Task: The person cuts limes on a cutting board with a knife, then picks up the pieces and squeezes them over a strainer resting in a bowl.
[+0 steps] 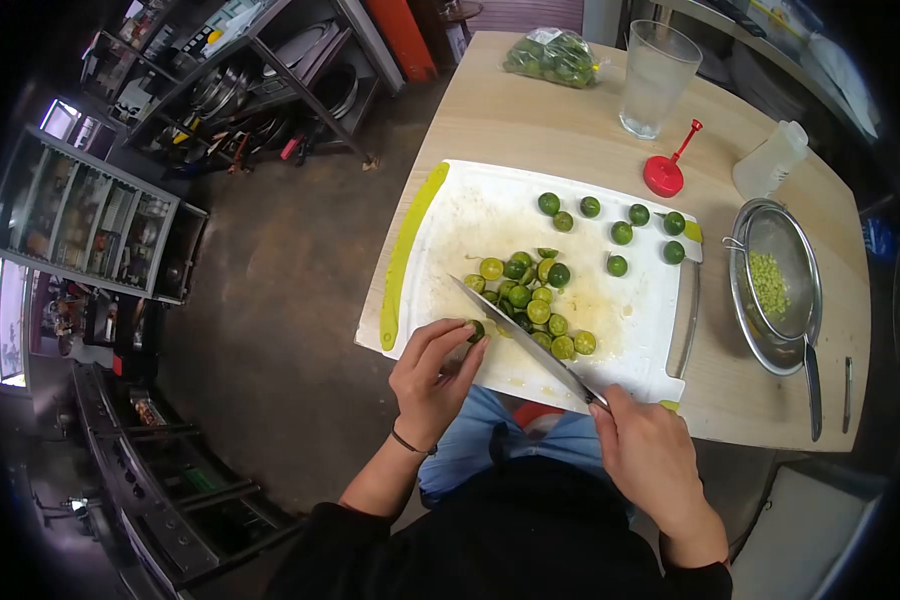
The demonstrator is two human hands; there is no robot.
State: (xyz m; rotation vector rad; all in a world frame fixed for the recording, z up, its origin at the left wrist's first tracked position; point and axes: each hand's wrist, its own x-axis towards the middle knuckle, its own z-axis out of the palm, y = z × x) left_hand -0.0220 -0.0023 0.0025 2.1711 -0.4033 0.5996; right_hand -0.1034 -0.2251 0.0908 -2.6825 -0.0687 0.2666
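My left hand (432,372) pinches a small green lime (477,329) against the white cutting board (450,215) near its front edge. My right hand (655,455) grips the handle of a knife (525,338), whose blade lies across the board with its tip just behind the held lime. A pile of halved limes (535,297) sits in the board's middle. Several whole limes (620,232) are scattered toward the board's far right.
On the wooden table (530,120): a metal strainer with seeds in a bowl (775,285), a tall glass (655,80), a red lid (663,176), a plastic bottle (770,160), a bag of limes (555,57). Metal shelving (240,80) stands to the left across the floor.
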